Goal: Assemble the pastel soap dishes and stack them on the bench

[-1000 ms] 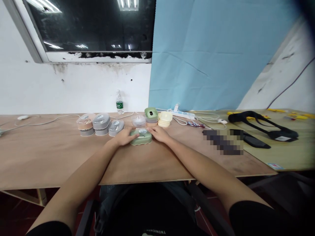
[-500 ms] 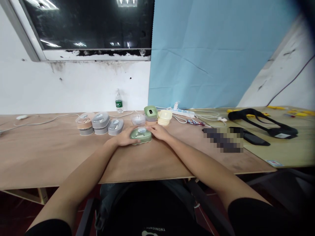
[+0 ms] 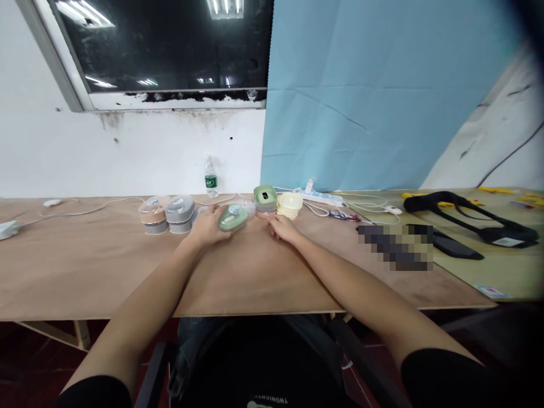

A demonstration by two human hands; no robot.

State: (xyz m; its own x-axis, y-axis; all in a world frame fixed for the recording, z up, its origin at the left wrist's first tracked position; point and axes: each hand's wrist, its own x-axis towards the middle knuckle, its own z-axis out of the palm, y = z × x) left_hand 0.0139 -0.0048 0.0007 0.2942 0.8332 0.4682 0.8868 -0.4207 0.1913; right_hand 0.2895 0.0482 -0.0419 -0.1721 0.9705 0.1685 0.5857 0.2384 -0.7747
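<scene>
My left hand (image 3: pixel 208 228) is closed around the left side of a green oval box with a clear lid (image 3: pixel 233 217), which is tilted and lifted off the table. A round label shows on the lid. My right hand (image 3: pixel 282 226) is off the box, fingers loosely bent and apart with nothing in them, just in front of stacked cream trays (image 3: pixel 290 204) and green trays (image 3: pixel 265 195). Behind the held box stand clear plastic lids (image 3: pixel 246 207), partly covered. A grey box (image 3: pixel 198 215) is mostly hidden by my left hand.
On the left stand stacked lidded boxes, one pile peach over grey (image 3: pixel 153 213), one grey (image 3: pixel 179 213). A water bottle (image 3: pixel 211 180) is by the wall. A power strip (image 3: pixel 322 197) and cables lie behind the trays. A black strapped frame (image 3: pixel 471 218) lies on the right.
My left hand has lifted the green box and moved it left, toward the grey boxes. My right hand has let go of it and moved right, toward the cream trays.
</scene>
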